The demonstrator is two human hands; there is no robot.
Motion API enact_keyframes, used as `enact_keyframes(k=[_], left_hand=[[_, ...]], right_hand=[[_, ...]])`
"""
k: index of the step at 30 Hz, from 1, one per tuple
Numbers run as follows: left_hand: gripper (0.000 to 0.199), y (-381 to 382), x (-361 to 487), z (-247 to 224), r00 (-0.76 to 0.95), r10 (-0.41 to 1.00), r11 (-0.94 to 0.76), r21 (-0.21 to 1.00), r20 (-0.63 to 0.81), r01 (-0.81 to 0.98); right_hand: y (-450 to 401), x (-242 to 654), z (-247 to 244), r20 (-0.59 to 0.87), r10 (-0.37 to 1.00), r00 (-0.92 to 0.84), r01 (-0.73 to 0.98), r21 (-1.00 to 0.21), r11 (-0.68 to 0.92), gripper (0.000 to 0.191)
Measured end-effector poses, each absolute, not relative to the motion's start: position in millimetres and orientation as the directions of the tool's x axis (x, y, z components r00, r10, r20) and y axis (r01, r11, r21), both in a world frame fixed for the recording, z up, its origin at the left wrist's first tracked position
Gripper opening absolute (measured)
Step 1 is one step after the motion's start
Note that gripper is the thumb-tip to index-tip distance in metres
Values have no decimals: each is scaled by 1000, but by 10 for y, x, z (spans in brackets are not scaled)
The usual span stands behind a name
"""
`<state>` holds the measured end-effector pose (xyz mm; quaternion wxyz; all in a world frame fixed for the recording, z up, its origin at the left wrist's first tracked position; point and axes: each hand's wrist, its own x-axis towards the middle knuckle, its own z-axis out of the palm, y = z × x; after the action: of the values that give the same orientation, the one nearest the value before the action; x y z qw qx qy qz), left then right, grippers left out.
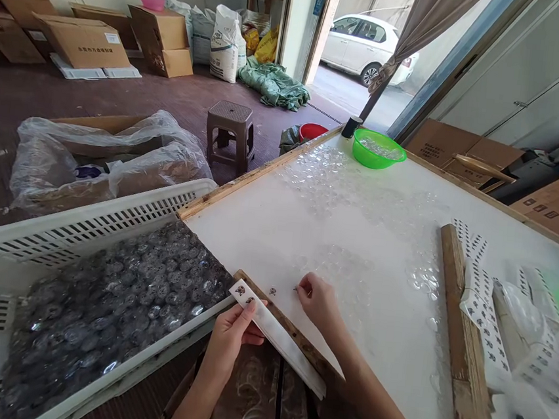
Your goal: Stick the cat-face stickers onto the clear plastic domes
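My left hand (235, 329) grips a white paper strip (286, 342) between thumb and fingers. Small dark printed figures, like stickers, show near the strip's upper end, and the rest of it slants down to the right over my lap. Just above the white tabletop (268, 228), my right hand (317, 299) is closed in a pinch. A tiny dark speck shows at its fingertips, too small to name. Left of those fingertips, a small dark figure (272, 292) lies on the table. Clear round pieces (338, 268) are spread beyond my right hand.
A white plastic crate (110, 223) full of shiny dark round pieces stands at left. A wooden bar (464, 346) crosses the table's right side, beside printed strips (487, 315). A green bowl (376, 156) sits at the far corner. A stool (230, 132) stands beyond the wooden edge.
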<state>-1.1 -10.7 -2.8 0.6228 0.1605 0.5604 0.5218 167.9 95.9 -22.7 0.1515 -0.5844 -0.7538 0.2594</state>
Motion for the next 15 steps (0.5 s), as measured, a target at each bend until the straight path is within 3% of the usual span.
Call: enact_keyframes(k=[6,9,12,15], left_hand=[[49,-125,49,28,-187,841,383,803,-508,-457],[56,-136,81,46,-167,857,385,821,-488,-421],[56,-145,101,49,-114,886,392,857,-450,-335],[53,-153,107,47,-26,919,373,889,-393,-265]], right_hand=[[863,1513,-164,41,964,-264,814,-526,246,18],[747,1453,-5,49,955,-293,711,-656,252,15],[602,1362,126,-48,913,-406,507,-843,181,13],[504,1289,156,-127,892,-435,425,-902,79,11]])
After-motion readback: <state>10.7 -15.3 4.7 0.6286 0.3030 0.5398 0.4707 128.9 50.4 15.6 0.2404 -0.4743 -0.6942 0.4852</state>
